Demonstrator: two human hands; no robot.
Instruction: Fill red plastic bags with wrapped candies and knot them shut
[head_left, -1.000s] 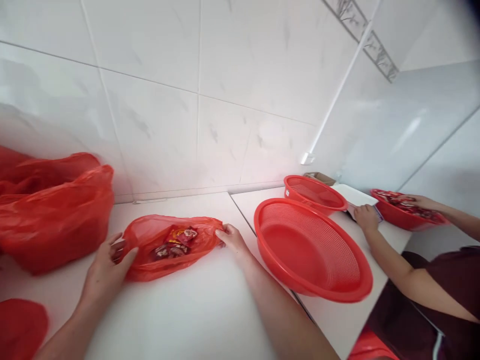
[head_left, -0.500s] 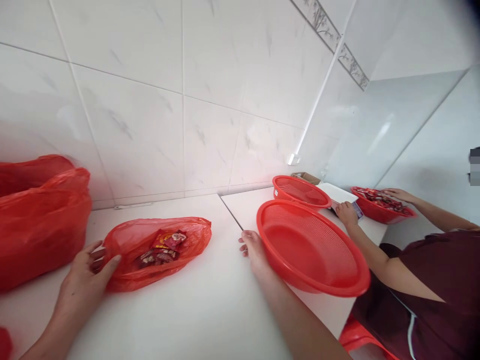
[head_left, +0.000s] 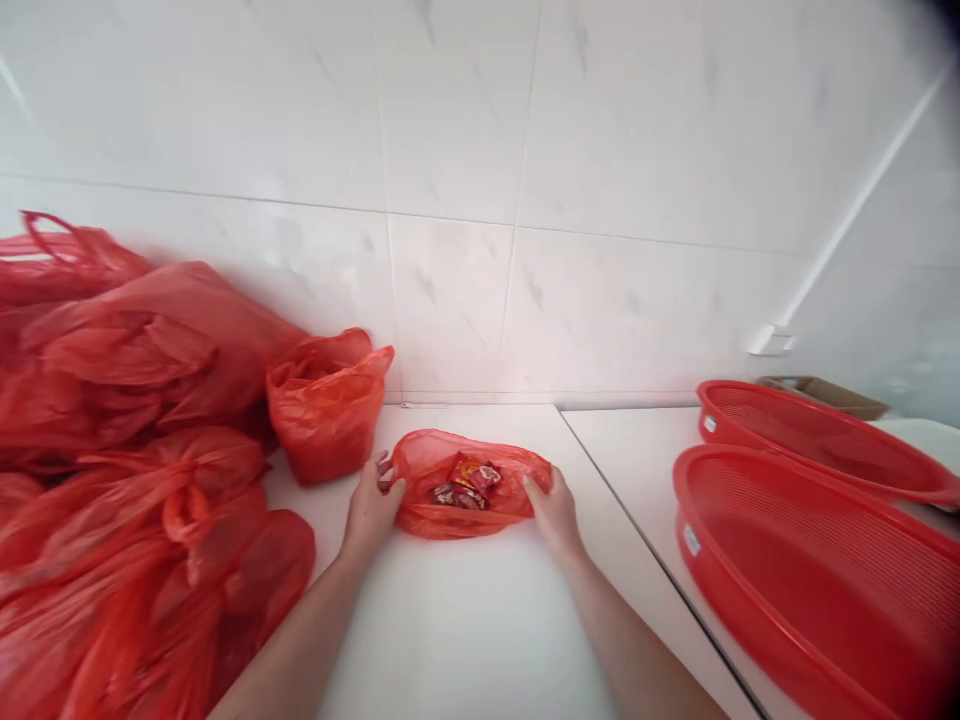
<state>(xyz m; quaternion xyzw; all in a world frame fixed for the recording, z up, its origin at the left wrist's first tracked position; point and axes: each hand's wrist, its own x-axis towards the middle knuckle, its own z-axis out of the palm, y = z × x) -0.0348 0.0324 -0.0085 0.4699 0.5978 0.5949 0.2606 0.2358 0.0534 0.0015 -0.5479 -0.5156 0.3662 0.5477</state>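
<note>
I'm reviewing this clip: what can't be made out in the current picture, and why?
All in the head view:
Print on the packets: too small and blurred.
Left hand: whether its fingers grip the open bag is unclear; its side overlaps them.
Contents of the knotted bag: hidden by bunched plastic.
Near basket: right side cut off by the picture edge.
Label on it: too small.

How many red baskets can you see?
2: the front basket, at right, cut off by the picture's edge, and the back basket, behind it, nearer the wall. More may be out of view.
</note>
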